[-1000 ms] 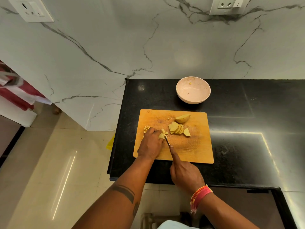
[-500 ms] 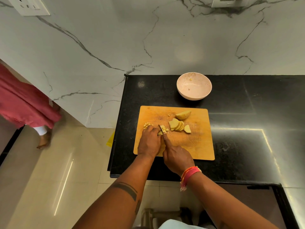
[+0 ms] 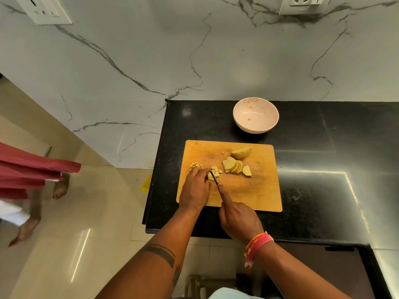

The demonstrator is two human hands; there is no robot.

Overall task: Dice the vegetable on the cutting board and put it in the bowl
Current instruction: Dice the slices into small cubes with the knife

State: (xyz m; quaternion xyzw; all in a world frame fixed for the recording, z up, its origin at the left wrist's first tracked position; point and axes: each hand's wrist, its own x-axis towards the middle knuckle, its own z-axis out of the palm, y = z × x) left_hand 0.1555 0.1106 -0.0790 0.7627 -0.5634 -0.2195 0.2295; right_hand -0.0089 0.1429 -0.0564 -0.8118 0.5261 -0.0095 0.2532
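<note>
Dicing a potato on a wooden cutting board [image 3: 248,195] near the counter's [image 3: 323,169] left edge, a person steadies a small stack of slices [image 3: 210,175] under the curled fingers of the left hand [image 3: 195,190] while the right hand [image 3: 238,221], wrapped round the handle with the forefinger laid along the spine, brings a knife [image 3: 214,177] down at the stack's right face. The blade stands just beside the left fingertips, and a slip on the wet cut surface, or a stack that shifts as it grows shorter, could carry the edge into them. Loose cubes are a second worry: a little heap of dice [image 3: 195,165] lies close to the board's left edge, just beyond the left knuckles, and a careless sweep might push pieces over the counter's left edge onto the floor. More dice [image 3: 216,170] sit touching the far side of the stack. A fan of uncut slices [image 3: 234,166] waits near the board's middle, right of the knife, with an unsliced potato chunk [image 3: 241,152] towards the board's far edge. Beyond that edge the pale bowl [image 3: 255,125] holds only scraps, so most of the job appears still ahead.
</note>
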